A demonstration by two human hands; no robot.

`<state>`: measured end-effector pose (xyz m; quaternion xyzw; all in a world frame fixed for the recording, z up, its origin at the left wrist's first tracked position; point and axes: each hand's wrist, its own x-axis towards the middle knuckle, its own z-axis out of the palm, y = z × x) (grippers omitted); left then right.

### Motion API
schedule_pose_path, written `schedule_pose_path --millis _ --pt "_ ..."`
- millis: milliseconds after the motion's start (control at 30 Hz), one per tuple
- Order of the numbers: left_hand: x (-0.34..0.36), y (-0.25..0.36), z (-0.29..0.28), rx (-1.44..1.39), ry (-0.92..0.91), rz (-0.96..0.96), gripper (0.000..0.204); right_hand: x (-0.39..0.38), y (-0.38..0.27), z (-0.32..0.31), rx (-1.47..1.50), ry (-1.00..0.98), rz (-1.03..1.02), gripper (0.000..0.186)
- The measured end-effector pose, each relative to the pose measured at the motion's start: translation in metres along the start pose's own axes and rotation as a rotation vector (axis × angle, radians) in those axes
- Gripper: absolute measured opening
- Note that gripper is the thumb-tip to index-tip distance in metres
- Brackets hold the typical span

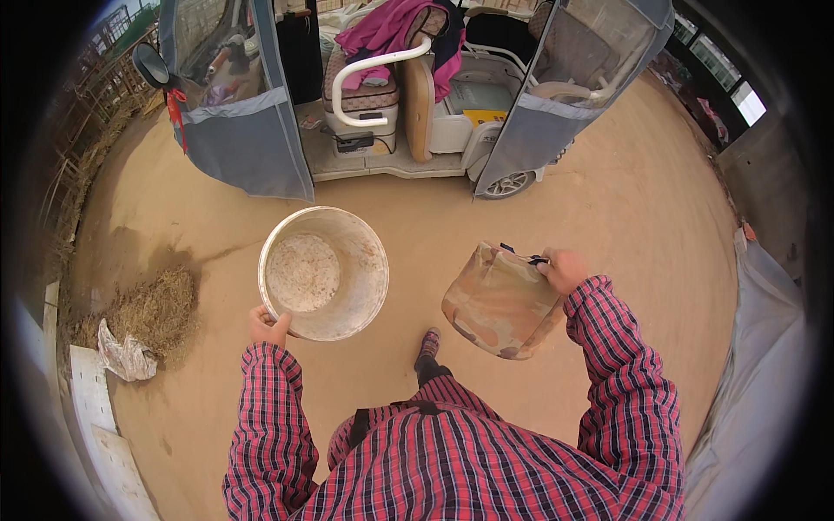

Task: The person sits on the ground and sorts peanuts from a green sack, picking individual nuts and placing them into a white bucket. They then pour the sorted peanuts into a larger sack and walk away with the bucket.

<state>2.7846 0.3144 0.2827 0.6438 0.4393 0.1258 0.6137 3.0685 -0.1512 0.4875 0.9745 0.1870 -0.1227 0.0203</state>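
Note:
My left hand point(270, 327) grips the rim of a white plastic bucket point(363, 269), its mouth tilted up toward me. Dried pale stains coat the inside, and nothing else shows in it. On the other side, my right hand point(565, 271) is closed on the top edge of a camouflage cloth bag point(504, 304), near a dark strap or buckle. The bag hangs over the ground, apart from the bucket. What lies inside the bag is hidden.
Ahead stands a three-wheeled vehicle point(234, 148) with grey fabric covers, its side open. A pink garment point(382, 39) lies over its seat. Dry straw point(156, 308) and a crumpled whitish sack point(128, 352) lie to the left; a grey tarp point(760, 347) runs along the right.

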Motion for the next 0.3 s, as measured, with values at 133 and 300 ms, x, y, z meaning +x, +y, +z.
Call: schedule_pose_path --millis 133,300 --pt "0.025 0.007 0.025 0.007 -0.022 -0.092 0.044 0.050 -0.003 -0.008 0.606 0.067 0.014 0.020" --pt "0.104 0.020 0.084 0.100 -0.117 -0.332 0.057 0.217 0.016 -0.066 1.153 0.159 0.076 0.021"
